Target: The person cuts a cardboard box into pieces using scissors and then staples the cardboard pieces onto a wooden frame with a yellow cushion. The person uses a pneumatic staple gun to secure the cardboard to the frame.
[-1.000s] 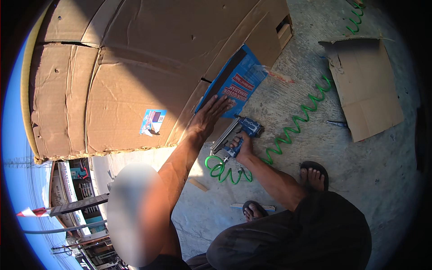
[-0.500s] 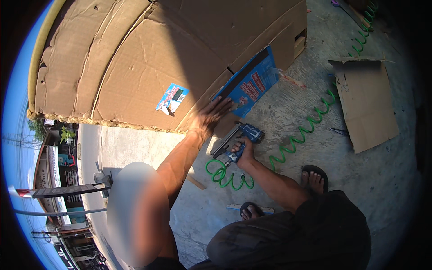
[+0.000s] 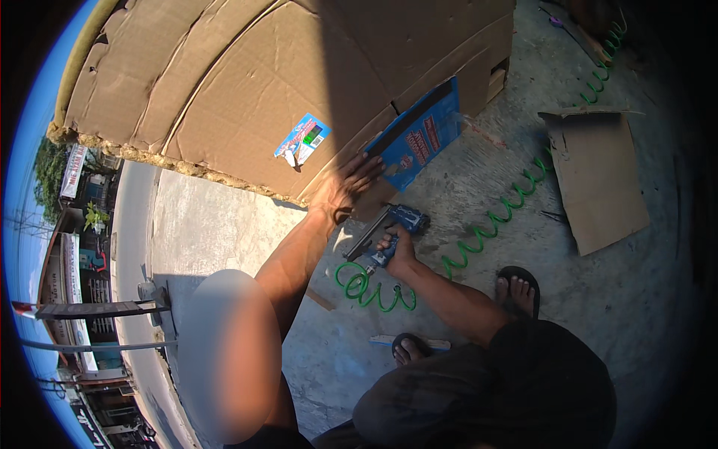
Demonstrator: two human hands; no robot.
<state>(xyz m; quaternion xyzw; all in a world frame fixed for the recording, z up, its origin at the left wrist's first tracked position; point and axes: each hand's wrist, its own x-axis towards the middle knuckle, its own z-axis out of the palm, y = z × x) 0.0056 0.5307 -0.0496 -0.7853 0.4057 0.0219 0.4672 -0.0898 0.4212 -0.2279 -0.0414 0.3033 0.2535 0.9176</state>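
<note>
Left hand point(image 3: 345, 187) is pressing flat, fingers spread, on the large brown cardboard sheet point(image 3: 247, 97) — I am seeing the right hand point(image 3: 395, 251) clamping the blue pneumatic stapler point(image 3: 389, 228), its green coiled hose point(image 3: 479, 228) trailing.

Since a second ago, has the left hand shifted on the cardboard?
Cannot tell for sure: the camera moved. The left hand lies flat by the blue printed panel on the cardboard, much as before.

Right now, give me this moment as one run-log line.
left hand: flat on cardboard-covered block | right hand: gripping blue pneumatic stapler at block's edge | green coiled hose: trailing on concrete
</note>
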